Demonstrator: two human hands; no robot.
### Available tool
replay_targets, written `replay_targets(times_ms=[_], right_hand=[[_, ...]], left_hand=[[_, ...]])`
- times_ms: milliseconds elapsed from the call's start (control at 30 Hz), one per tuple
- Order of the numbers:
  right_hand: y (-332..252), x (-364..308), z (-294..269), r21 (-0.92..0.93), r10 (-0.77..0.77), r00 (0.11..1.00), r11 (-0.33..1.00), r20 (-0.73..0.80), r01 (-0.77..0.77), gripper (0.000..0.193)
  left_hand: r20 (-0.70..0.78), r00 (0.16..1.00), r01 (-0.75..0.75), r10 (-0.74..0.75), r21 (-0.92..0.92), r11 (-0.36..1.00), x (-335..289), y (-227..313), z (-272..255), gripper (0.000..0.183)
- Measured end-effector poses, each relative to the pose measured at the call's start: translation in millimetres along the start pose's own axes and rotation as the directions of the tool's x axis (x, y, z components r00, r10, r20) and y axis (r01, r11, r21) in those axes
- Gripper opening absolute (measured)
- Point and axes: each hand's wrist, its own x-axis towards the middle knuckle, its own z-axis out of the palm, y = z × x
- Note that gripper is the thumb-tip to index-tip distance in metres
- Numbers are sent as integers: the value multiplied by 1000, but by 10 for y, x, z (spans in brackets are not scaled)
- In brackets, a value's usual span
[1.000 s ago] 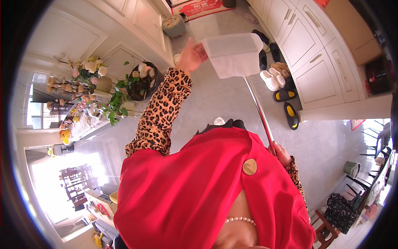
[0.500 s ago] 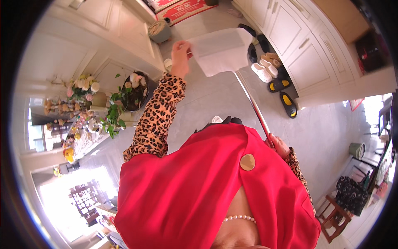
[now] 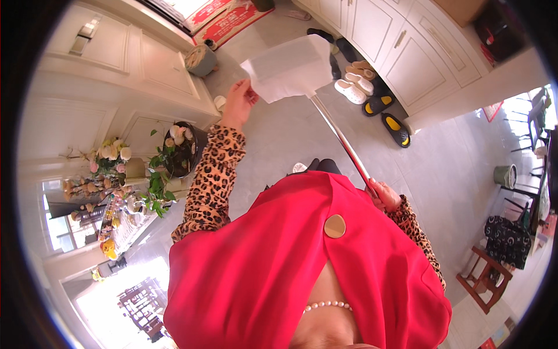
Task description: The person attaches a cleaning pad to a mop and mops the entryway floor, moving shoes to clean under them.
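A long-handled flat mop is held out ahead of me, its silvery pole (image 3: pixel 337 131) slanting from my right side up to the head. A thin white sheet (image 3: pixel 290 70) covers the mop head, which is hidden beneath it. My left hand (image 3: pixel 239 100), arm stretched forward, pinches the sheet's left edge. Near my right side, my right hand (image 3: pixel 385 195) is wrapped round the lower end of the pole. The mop head hangs above the grey tiled floor (image 3: pixel 273 131).
Several shoes, including white clogs (image 3: pixel 350 91) and black-and-yellow slippers (image 3: pixel 396 129), line the white cabinets (image 3: pixel 433 64) at right. At left stand a planter (image 3: pixel 187 150) with flowers and a grey bin (image 3: pixel 200 60). A red mat (image 3: pixel 229 22) lies far ahead; a wooden stool (image 3: pixel 485 279) stands at right.
The mop head, sheet and left hand have shifted slightly left in the view, and the surroundings have turned a little. Both hands keep their hold.
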Motion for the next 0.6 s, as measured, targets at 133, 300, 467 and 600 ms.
replay_targets(times_ms=[133, 300, 467, 600], right_hand=[[-71, 25, 60, 61, -7, 1000, 998, 18, 6, 45], [-157, 226, -47, 18, 24, 999, 1000, 32, -24, 44], [-321, 620, -61, -37, -16, 994, 999, 110, 20, 37], [-635, 879, -24, -388, -85, 991, 914, 108, 120, 24]], left_hand=[[11, 997, 70, -72, 144, 987, -170, -413, -63, 14], [378, 737, 434, -560, 370, 821, -742, -1261, 552, 26], [585, 522, 627, -620, 230, 745, -982, -1488, 1217, 23], [500, 718, 611, -484, -121, 782, -802, -1569, 1128, 12]])
